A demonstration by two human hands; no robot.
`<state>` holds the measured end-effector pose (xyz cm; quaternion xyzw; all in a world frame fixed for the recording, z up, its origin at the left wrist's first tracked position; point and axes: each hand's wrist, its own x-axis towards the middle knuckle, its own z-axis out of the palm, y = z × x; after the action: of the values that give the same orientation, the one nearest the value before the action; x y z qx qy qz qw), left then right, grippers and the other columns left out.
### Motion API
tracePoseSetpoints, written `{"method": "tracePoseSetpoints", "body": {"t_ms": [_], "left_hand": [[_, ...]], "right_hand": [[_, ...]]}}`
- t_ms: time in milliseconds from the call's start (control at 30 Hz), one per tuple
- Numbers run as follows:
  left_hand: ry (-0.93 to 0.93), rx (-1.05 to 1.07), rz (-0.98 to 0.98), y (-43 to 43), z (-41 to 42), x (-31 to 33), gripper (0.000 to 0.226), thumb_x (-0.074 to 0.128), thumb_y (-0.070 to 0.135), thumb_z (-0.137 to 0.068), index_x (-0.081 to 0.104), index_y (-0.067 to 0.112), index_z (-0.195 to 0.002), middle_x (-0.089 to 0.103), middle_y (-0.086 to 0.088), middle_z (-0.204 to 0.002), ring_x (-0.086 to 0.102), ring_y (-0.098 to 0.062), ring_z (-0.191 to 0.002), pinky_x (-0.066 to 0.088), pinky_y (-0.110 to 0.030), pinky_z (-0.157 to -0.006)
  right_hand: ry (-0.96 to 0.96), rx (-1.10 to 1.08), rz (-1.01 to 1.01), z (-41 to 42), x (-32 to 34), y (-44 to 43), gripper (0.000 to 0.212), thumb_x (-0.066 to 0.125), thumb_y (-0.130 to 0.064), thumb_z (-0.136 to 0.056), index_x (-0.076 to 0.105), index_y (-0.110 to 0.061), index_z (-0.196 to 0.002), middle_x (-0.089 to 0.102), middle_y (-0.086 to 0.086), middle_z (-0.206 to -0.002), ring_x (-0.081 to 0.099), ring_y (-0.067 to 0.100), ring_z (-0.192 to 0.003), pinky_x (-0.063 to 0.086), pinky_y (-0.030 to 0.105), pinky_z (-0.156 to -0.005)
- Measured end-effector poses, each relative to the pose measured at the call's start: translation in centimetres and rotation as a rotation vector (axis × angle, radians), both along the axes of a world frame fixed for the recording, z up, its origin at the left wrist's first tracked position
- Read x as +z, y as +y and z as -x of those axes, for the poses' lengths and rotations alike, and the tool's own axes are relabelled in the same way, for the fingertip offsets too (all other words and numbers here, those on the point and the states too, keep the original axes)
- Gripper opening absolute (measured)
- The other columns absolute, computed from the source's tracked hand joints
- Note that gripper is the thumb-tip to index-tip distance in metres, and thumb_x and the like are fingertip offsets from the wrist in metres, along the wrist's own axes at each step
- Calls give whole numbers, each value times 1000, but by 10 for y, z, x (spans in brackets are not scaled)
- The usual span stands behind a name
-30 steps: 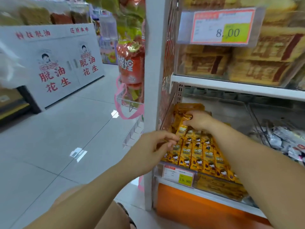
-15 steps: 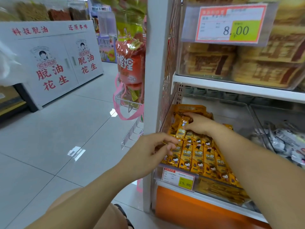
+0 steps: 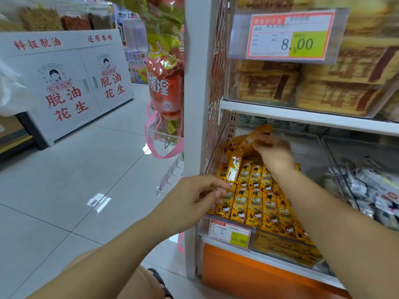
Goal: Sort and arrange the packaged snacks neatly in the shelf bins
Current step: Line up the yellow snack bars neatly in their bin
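Observation:
Several yellow snack packets (image 3: 255, 199) lie in neat rows in a clear shelf bin (image 3: 311, 143) on the lower shelf. My right hand (image 3: 274, 155) reaches into the back of the bin and pinches a yellow packet (image 3: 252, 139), lifted above the rows. At the bin's front left corner my left hand (image 3: 194, 199) has its fingers curled on the edge of the nearest packets; whether it grips one is unclear. A shiny packet (image 3: 234, 169) lies face down in the left row.
A neighbouring bin (image 3: 367, 186) to the right holds silver-grey packets. The shelf above carries stacked tan snack packs (image 3: 323, 87) behind an 8.00 price tag (image 3: 289, 37). A white upright post (image 3: 197, 104) stands left of the bin; hanging orange bags (image 3: 165, 91) and a tiled aisle lie beyond.
My right hand has lifted a yellow packet up from the back of the rows. My left hand has stayed at the front left corner of the bin.

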<state>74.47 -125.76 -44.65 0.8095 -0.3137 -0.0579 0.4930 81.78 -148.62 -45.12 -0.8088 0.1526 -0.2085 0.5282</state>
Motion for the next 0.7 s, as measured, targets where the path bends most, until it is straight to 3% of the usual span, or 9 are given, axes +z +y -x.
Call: {"method": "tracePoseSetpoints", "body": {"t_ms": [67, 100, 167, 233, 367, 467, 533, 600, 700], "left_hand": [[-3, -4, -1, 0, 1, 0, 25, 53, 14, -96, 61, 37, -100, 70, 6, -95, 65, 3, -85, 52, -16, -80], [-8, -3, -5, 0, 1, 0, 25, 53, 14, -96, 61, 37, -100, 70, 6, -94, 65, 3, -85, 52, -15, -80], [-12, -1, -7, 0, 0, 0, 23, 53, 14, -95, 62, 35, -100, 70, 6, -93, 65, 2, -85, 52, -16, -80], [-10, -1, -2, 0, 0, -1, 22, 53, 14, -95, 63, 34, -100, 70, 5, -93, 66, 1, -85, 53, -18, -81], [-22, -3, -3, 0, 1, -1, 24, 53, 13, -95, 62, 34, -100, 69, 7, -93, 66, 2, -84, 52, -17, -80], [-50, 0, -16, 2, -1, -3, 27, 54, 12, -95, 61, 38, -99, 69, 8, -90, 66, 1, -85, 52, -18, -81], [-54, 4, -20, 3, -3, -5, 26, 53, 12, -95, 62, 37, -100, 70, 6, -88, 66, 0, -85, 53, -20, -81], [-51, 2, -14, 2, -3, -6, 25, 53, 12, -95, 62, 34, -100, 70, 5, -89, 66, 0, -84, 53, -19, -80], [-51, 2, -2, 3, -3, -7, 25, 53, 13, -95, 62, 36, -100, 70, 3, -90, 66, 0, -83, 53, -19, -79]], "right_hand": [[-75, -78, -49, 2, 5, -5, 24, 66, -16, -87, 69, -14, -110, 62, 1, -101, 56, 13, -89, 42, 6, -63], [-104, -101, -72, 3, 6, -7, 18, 68, -18, -85, 71, -15, -103, 65, 1, -100, 59, 14, -89, 45, 6, -65], [-126, -117, -146, 3, 5, -10, 6, 73, -17, -80, 70, -22, -82, 70, 5, -100, 65, 19, -91, 54, 25, -84], [-87, -127, -201, 1, 1, -10, 18, 76, -11, -76, 63, -23, -73, 70, 9, -97, 67, 26, -92, 54, 44, -87], [-37, -125, -273, 1, -5, 0, 44, 78, -12, -73, 49, -15, -106, 64, 4, -101, 64, 24, -93, 54, 44, -87], [-88, -139, -166, -1, -3, 12, 65, 77, -20, -75, 39, -22, -127, 62, 1, -111, 61, 20, -99, 51, 37, -89], [-69, -39, -121, -7, -3, 19, 60, 76, -19, -73, 41, -32, -120, 61, 2, -112, 61, 25, -101, 52, 43, -89], [10, 84, -99, -11, -6, 24, 50, 73, -10, -77, 46, -31, -113, 60, 6, -112, 61, 29, -102, 53, 49, -88], [208, 247, 184, -14, -14, 29, 44, 64, -9, -87, 49, -19, -127, 58, 5, -116, 57, 27, -110, 48, 36, -93]]}}
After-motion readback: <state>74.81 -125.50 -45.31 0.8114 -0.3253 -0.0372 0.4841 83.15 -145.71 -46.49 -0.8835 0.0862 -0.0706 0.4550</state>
